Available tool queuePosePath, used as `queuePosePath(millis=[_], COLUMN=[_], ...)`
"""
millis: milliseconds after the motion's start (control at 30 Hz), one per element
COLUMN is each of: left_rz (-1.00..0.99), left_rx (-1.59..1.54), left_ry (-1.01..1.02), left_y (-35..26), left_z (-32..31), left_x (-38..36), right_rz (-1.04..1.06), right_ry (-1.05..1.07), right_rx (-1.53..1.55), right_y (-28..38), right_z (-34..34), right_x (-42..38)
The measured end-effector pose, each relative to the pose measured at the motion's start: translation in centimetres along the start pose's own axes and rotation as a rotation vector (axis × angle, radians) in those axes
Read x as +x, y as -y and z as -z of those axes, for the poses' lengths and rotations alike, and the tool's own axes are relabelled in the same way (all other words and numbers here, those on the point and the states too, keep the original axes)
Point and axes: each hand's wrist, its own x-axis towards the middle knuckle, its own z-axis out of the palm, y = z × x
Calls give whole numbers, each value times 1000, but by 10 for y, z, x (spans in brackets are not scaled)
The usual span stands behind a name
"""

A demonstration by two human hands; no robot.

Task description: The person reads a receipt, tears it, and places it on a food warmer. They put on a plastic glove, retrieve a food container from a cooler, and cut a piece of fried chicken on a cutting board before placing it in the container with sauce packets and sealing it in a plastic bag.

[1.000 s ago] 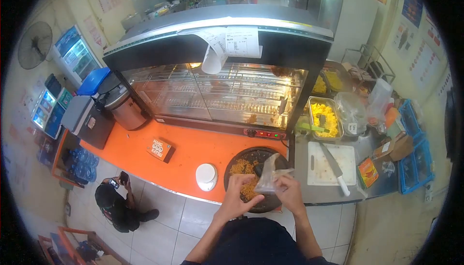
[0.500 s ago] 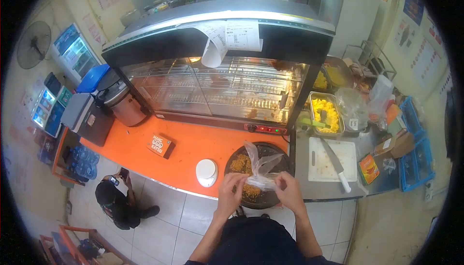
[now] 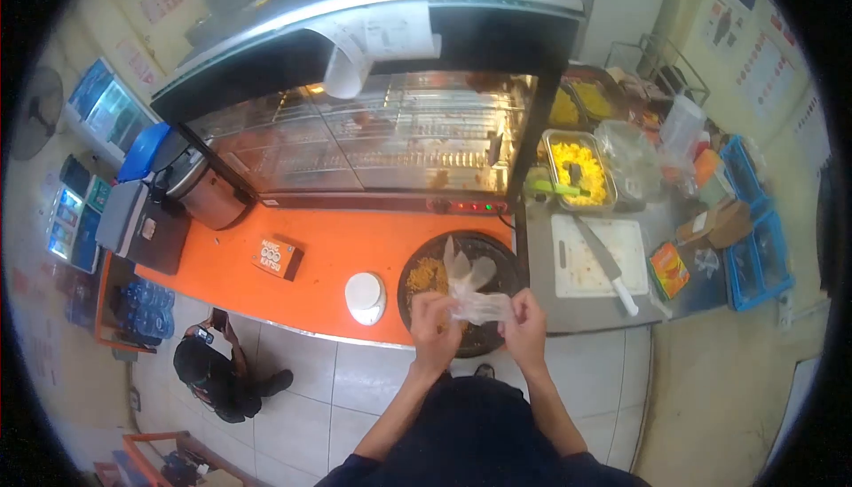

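A clear plastic bag (image 3: pixel 479 302) is stretched between my two hands, with its loose ends standing up. My left hand (image 3: pixel 435 331) pinches its left side, and my right hand (image 3: pixel 524 331) grips its right side with closed fingers. Beneath the bag lies a round dark tray (image 3: pixel 496 256) holding orange-brown crumbly food (image 3: pixel 427 276), partly hidden by the bag and my left hand. A round white scale-like object (image 3: pixel 364 298) sits on the orange counter (image 3: pixel 324 265) left of the tray.
A glass warming cabinet (image 3: pixel 355 145) stands behind the counter. Rightward are a white cutting board (image 3: pixel 626 243) with a knife (image 3: pixel 603 261), a metal pan of yellow food (image 3: pixel 577 167) and blue baskets (image 3: pixel 759 261). Another person (image 3: pixel 217 372) holding a phone is at the lower left.
The view has shifted, so the counter and cabinet appear higher and farther left. The bag is pulled wider between my hands, and its right part looks more spread.
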Motion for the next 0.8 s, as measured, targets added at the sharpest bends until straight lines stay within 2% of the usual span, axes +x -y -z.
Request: queuePosePath(millis=[33, 133, 233, 333, 433, 533, 600, 633, 733, 800], left_rz=[10, 51, 41, -51, -101, -181, -299, -269, -168, -95], left_rx=[16, 43, 3, -26, -18, -58, -122, -108, -44, 23], left_ry=[-31, -78, -34, 21, 51, 134, 203, 183, 102, 15], left_y=[1, 9, 9, 2, -8, -11, -6, -5, -1, 5], left_z=[-3, -7, -7, -7, -6, -8, -13, -15, -17, -18], left_x=[0, -5, -3, 2, 9, 10, 7, 7, 4, 5], right_rz=[-34, -48, -127, 97, 490, 496, 370, 312, 117, -268], right_ry=[33, 402, 198, -335, -502, -189, -183, -177, -342, -95], right_rx=[-2, -256, -288, 31, -85, -337, -277, -245, 28, -88], right_y=[7, 58, 69, 44, 26, 42, 35, 30, 12, 26], right_z=[1, 10, 0, -19, -11, -1, 3, 4, 10, 27], right_x=[-2, -4, -16, -22, -16, -6, -8, -6, 5, 7])
